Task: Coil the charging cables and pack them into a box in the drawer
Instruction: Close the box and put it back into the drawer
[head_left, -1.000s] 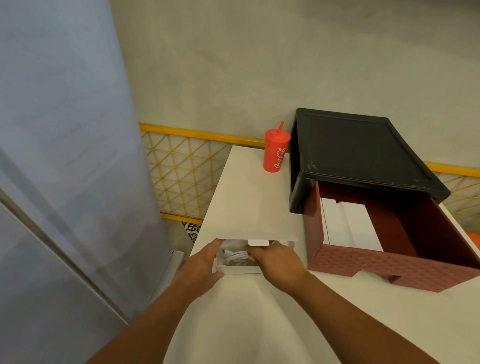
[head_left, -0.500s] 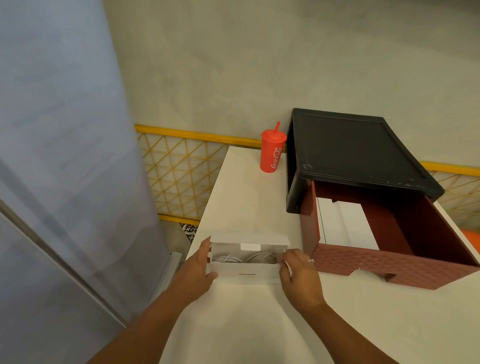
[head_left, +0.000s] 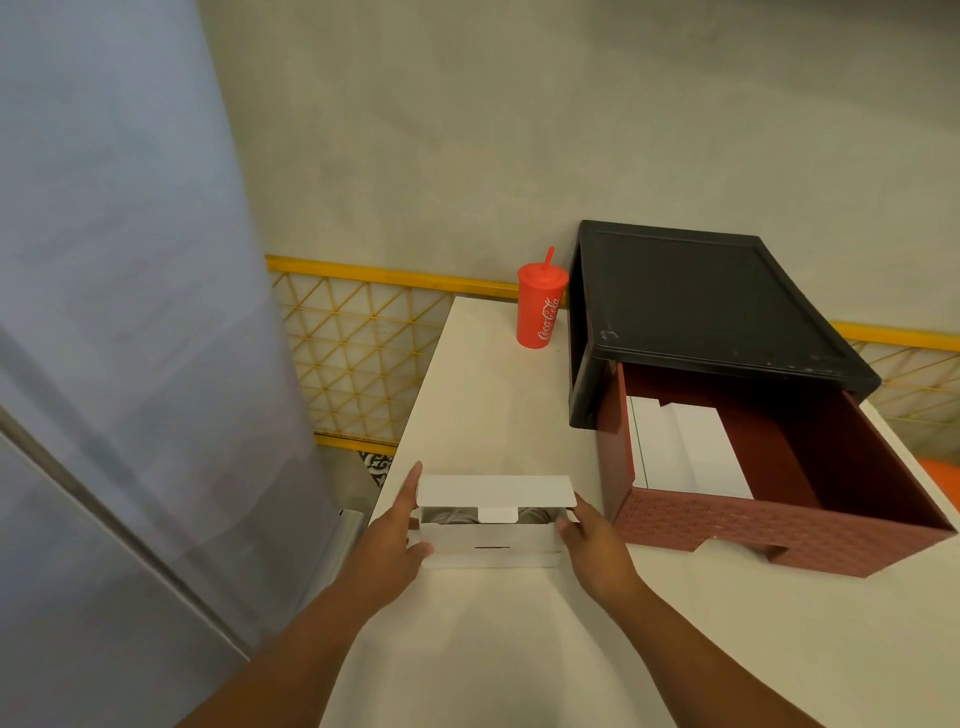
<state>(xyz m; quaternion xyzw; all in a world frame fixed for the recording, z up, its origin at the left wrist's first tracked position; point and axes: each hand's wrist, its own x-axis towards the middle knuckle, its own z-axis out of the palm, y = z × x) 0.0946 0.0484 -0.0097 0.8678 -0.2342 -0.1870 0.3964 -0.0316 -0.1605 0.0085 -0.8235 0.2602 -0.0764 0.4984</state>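
A small white cardboard box (head_left: 488, 545) rests on the white table (head_left: 493, 405), its lid (head_left: 493, 491) tipped down most of the way over the opening. Through the gap I see coiled white cables (head_left: 452, 516) inside. My left hand (head_left: 397, 535) grips the box's left end, thumb at the front, fingers up the side. My right hand (head_left: 592, 540) holds the box's right end. To the right stands a pulled-out dark red drawer (head_left: 727, 525) under a black housing (head_left: 701, 301).
A white box (head_left: 691, 452) lies inside the drawer at its left side. A red Coca-Cola cup with a straw (head_left: 540, 306) stands at the table's back. A grey fridge (head_left: 119, 364) rises on the left; a yellow lattice rail (head_left: 353, 353) runs behind.
My right hand left the inside of the box and went to its right end. The lid has come down further over the cables.
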